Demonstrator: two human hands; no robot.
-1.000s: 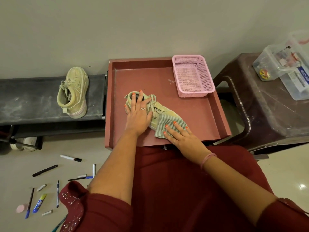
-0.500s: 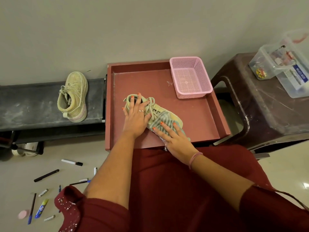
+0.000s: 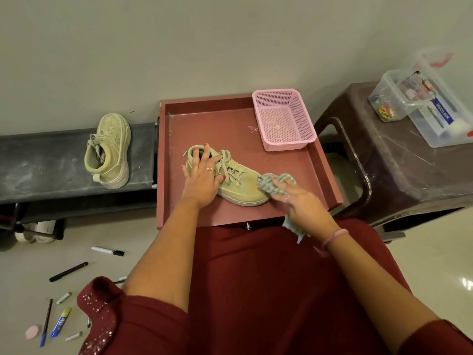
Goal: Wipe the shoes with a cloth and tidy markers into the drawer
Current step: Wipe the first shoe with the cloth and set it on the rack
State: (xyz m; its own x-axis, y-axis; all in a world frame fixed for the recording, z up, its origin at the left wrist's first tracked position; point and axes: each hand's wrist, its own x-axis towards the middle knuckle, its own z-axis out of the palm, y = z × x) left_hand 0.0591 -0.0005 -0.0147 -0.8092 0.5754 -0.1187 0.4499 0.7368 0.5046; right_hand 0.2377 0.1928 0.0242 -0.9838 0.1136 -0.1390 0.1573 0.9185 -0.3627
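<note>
A pale green shoe [image 3: 239, 187] lies in the open reddish drawer [image 3: 230, 124]. My left hand [image 3: 202, 179] rests flat on its heel and laces, fingers spread. My right hand [image 3: 303, 207] grips a green checked cloth [image 3: 275, 184] bunched against the shoe's toe, with a loose end hanging below the wrist. A second pale green shoe [image 3: 108, 151] lies on the dark bench [image 3: 38, 170] at the left. Several markers and pens lie on the floor at the lower left, among them a white marker [image 3: 107, 251] and a black marker [image 3: 68, 271].
A pink mesh basket [image 3: 284, 119] stands in the drawer's far right corner. A dark plastic stool [image 3: 399, 162] on the right carries a clear box [image 3: 425, 98]. A pink eraser [image 3: 33, 331] and a glue tube [image 3: 61, 321] lie among the pens. A wall rises behind.
My right hand has slid the cloth from the shoe's middle out to the toe, and the cloth has bunched up. The left hand stays on the heel.
</note>
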